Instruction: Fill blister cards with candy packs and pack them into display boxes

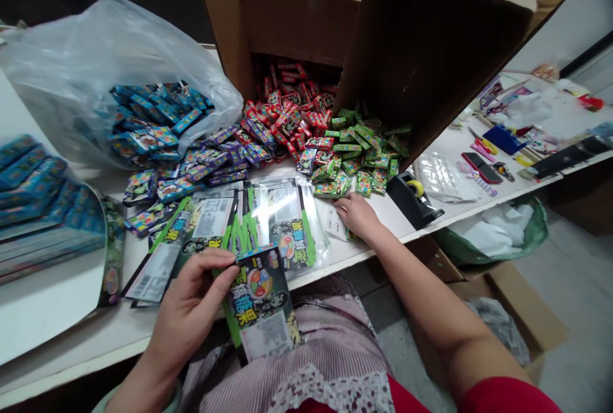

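My left hand point(204, 292) pinches the top edge of a black printed bag point(261, 298) with a green side strip, a colourful wheel picture and a pale label. It hangs upright in front of the table edge. My right hand point(358, 214) rests at the table's front with its fingers curled down beside a small white printed sheet point(336, 224); what its fingertips hold is hidden. Just beyond it lie small green candy packs point(364, 145). Flat black-and-green bags point(290, 228) in clear plastic are spread between the hands, with more bags point(211, 221) to their left.
Red packs point(292, 106) spill from a tipped cardboard box point(297, 14). Purple packs point(225, 157) lie beside a clear plastic sack point(119, 49) of blue packs point(158, 116). A white-walled box point(43, 311) stands left. Rightward are a tape dispenser point(412, 199) and a phone point(481, 167).
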### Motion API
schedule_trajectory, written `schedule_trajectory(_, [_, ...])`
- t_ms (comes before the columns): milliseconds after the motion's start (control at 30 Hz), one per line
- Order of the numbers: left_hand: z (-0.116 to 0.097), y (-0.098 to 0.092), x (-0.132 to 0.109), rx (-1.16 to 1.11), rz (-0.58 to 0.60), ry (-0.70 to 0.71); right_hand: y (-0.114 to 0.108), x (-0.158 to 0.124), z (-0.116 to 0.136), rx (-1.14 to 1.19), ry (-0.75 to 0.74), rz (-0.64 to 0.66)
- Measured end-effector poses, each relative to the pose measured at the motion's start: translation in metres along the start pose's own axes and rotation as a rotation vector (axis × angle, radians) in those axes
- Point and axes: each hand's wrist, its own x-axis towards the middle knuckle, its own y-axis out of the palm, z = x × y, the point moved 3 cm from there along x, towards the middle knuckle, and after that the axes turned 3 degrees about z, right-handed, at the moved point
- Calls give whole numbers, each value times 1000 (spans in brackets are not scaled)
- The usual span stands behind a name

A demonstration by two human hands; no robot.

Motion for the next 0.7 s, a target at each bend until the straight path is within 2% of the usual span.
schedule_trajectory(233, [0, 0, 2, 7, 20, -42, -5, 11, -5, -39, 0, 7])
schedule_trajectory(500, [3, -1, -1, 14, 8, -75, -13, 23, 6, -147, -147, 52])
schedule_trajectory(700, [-1, -3, -1, 13, 11, -44, -24, 33, 14, -217, -244, 80])
